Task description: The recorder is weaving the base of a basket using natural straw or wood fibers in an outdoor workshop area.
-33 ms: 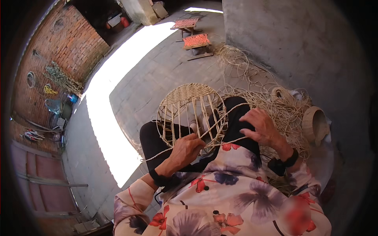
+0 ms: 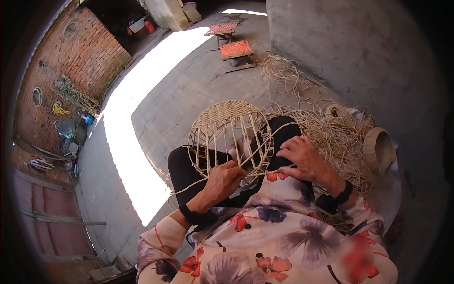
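A round frame [image 2: 265, 166] lies across my lap, its far part closely woven in straw-coloured cord [image 2: 231, 110] and its near part open, with separate strands running lengthwise. My left hand [image 2: 221, 182] is closed over the near rim, its fingertips curled out of sight. A length of cord [image 2: 193, 184] sticks out leftward from under this hand. My right hand [image 2: 306, 161], fingers bent, holds a cord [image 2: 263, 173] that runs to it from the near rim. Another strand [image 2: 283, 127] arcs from the frame's right side up over my knee toward the same hand.
A big tangle of loose cord [image 2: 326, 130] spreads on my right, with a round woven container [image 2: 378, 150] beside it. Two low stools with red woven seats [image 2: 235, 49] stand ahead, near a grey wall [image 2: 359, 61]. A brick wall [image 2: 80, 52] is on the left.
My right hand has moved left and slightly down, nearer the frame, and its thumb has come in along the cord. My left hand and the frame stay put.
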{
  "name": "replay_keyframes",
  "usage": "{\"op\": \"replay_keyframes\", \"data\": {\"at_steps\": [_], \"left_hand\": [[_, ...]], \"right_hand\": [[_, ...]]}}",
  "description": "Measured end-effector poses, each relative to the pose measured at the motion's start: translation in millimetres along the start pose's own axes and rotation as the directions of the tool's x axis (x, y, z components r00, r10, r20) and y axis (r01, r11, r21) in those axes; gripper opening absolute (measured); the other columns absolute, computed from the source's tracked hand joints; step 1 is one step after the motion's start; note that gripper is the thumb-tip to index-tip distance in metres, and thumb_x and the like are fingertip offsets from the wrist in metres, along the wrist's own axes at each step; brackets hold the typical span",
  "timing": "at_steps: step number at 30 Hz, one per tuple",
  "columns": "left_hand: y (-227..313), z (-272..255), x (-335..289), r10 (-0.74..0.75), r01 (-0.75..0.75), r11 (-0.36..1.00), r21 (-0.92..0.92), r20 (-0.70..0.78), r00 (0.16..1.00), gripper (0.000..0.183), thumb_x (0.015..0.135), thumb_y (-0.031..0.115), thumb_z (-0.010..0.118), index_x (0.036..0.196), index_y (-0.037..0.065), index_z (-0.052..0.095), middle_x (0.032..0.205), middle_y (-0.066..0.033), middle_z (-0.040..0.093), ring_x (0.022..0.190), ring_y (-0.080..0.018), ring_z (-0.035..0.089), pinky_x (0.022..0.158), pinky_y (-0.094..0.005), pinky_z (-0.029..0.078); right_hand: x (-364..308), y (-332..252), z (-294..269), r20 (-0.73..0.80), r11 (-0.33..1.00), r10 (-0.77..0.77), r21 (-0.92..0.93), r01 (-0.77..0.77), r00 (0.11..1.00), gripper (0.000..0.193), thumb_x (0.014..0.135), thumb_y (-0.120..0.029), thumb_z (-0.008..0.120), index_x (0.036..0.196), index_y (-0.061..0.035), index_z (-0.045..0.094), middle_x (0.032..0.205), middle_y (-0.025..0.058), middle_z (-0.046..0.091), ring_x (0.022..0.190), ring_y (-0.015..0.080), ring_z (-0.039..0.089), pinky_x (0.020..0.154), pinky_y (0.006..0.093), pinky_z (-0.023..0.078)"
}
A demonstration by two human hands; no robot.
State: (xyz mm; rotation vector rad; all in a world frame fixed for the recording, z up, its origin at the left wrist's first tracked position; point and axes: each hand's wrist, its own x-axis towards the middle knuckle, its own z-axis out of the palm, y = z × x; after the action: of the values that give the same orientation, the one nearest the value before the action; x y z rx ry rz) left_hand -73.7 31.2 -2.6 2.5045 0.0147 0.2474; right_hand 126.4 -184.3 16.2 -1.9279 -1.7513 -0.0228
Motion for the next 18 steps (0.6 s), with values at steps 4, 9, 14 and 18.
{"op": "replay_keyframes", "data": {"at_steps": [4, 9, 14, 18], "left_hand": [[5.2, 6.8, 2.1, -0.083, 0.081, 0.996, -0.03, -0.053, 0.995, 0.005, 0.082, 0.01, 0.067, 0.083, 0.005, 0.066, 0.075, -0.0115, 0.06, 0.074, -0.0317, 0.064, 0.064, -0.0415, 0.051], [4.1, 13.6, 1.4, 0.021, -0.009, 0.99, 0.14, -0.082, 0.996, 0.004, 0.081, 0.007, 0.067, 0.084, 0.005, 0.065, 0.073, -0.0108, 0.056, 0.066, -0.0317, 0.061, 0.057, -0.0411, 0.048], [8.3, 10.3, 1.1, 0.065, -0.071, 0.966, 0.247, 0.031, 0.997, 0.009, 0.078, 0.008, 0.066, 0.087, 0.005, 0.065, 0.08, -0.0108, 0.053, 0.075, -0.0312, 0.06, 0.063, -0.0418, 0.048], [8.7, -2.1, 4.8, -0.011, 0.004, 0.996, 0.087, 0.081, 0.997, 0.013, 0.078, 0.01, 0.068, 0.091, 0.01, 0.069, 0.082, -0.0093, 0.053, 0.083, -0.0293, 0.059, 0.067, -0.0404, 0.049]], "right_hand": [[3.7, -7.9, 32.9, 0.176, 0.994, -0.103, 0.051, 0.095, 0.979, 0.02, 0.084, -0.029, 0.069, 0.084, -0.0098, 0.063, 0.094, 0.0065, 0.06, 0.095, 0.025, 0.057, 0.089, 0.04, 0.039], [36.9, 2.9, 42.6, 0.063, 0.993, 0.064, 0.095, -0.07, 0.996, 0.016, 0.084, -0.027, 0.069, 0.082, -0.0121, 0.063, 0.087, 0.0048, 0.059, 0.09, 0.0224, 0.057, 0.087, 0.0411, 0.037], [41.0, -13.6, 38.4, -0.256, 0.986, -0.116, -0.146, 0.08, 0.96, 0.017, 0.077, -0.021, 0.073, 0.083, -0.01, 0.061, 0.083, 0.0063, 0.056, 0.081, 0.0252, 0.057, 0.078, 0.0361, 0.042], [12.5, -23.8, 43.5, -0.142, 0.983, -0.173, 0.038, 0.18, 0.975, 0.014, 0.076, -0.013, 0.07, 0.086, -0.0092, 0.062, 0.08, 0.0053, 0.055, 0.072, 0.0233, 0.06, 0.062, 0.0336, 0.048]]}}
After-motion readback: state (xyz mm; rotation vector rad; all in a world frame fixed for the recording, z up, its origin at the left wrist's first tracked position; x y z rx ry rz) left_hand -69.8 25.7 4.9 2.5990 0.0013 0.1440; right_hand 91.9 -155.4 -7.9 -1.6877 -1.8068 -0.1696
